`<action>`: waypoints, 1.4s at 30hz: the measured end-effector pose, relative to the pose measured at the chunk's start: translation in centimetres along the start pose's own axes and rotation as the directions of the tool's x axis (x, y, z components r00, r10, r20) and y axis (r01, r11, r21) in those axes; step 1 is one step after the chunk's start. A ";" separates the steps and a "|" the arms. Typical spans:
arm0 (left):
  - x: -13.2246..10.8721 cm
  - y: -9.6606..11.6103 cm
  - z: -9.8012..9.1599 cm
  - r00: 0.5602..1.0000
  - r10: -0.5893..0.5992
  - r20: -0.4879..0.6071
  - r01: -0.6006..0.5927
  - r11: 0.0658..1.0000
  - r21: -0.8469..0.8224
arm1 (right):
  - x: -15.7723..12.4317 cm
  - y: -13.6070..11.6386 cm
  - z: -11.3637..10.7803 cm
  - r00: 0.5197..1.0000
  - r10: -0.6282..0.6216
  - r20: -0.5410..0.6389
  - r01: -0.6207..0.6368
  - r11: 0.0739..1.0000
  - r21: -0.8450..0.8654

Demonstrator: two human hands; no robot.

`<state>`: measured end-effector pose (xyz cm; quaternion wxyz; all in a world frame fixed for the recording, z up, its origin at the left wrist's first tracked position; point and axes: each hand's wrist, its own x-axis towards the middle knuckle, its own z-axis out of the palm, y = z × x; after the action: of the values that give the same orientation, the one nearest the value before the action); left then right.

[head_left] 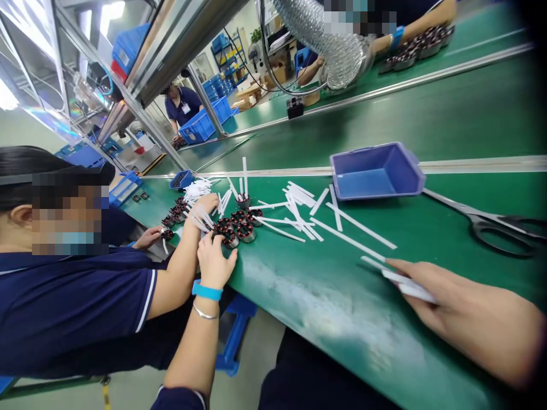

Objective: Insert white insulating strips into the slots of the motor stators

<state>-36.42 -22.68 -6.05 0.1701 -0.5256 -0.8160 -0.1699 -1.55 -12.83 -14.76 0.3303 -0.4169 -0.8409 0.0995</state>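
Note:
My left hand (pixel 216 262), with a blue wristband, reaches to the near side of a cluster of motor stators (pixel 245 230) with dark cores and copper windings. Its thumb is spread from the fingers, and the fingertips touch the nearest stators. At the right, my right hand (pixel 474 313) is closed on several white strips (pixel 410 289) that stick out past the thumb and fingers. One stator (pixel 243 201) at the back of the cluster has white strips standing upright in it. More loose white strips (pixel 299 208) lie scattered on the green work surface (pixel 325 307).
A blue bin (pixel 376 173) stands beyond the strips, with black-handled scissors (pixel 491 219) beside it. At left, a co-worker's hand (pixel 207 204) is close to my left hand, near a strip pile (pixel 197 189). A silvery duct (pixel 337 51) hangs over the far belt.

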 end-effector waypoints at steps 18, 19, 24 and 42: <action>-1.4 14.6 0.0 0.552 0.277 0.787 0.817 0.013 -0.577 | 2.2 -4.4 -6.8 0.906 0.285 0.314 -0.423 0.644 0.637; -0.9 16.2 0.3 0.520 0.304 0.798 0.842 -0.023 -0.539 | 2.3 -4.3 -7.1 0.902 0.306 0.305 -0.432 0.626 0.650; 0.6 21.7 1.5 0.397 0.428 0.812 0.872 0.102 -0.479 | 2.6 -3.3 -7.4 0.873 0.425 0.241 -0.473 0.613 0.633; 0.2 20.1 2.5 0.278 0.730 0.624 0.822 0.155 -0.548 | 2.8 -1.1 -6.6 0.607 0.624 0.492 -0.769 0.305 0.562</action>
<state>-18.35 -13.58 -6.20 -0.7580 -0.4181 -0.3993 -0.3019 0.79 -12.03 -7.89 0.3118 -0.5585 -0.4846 0.5966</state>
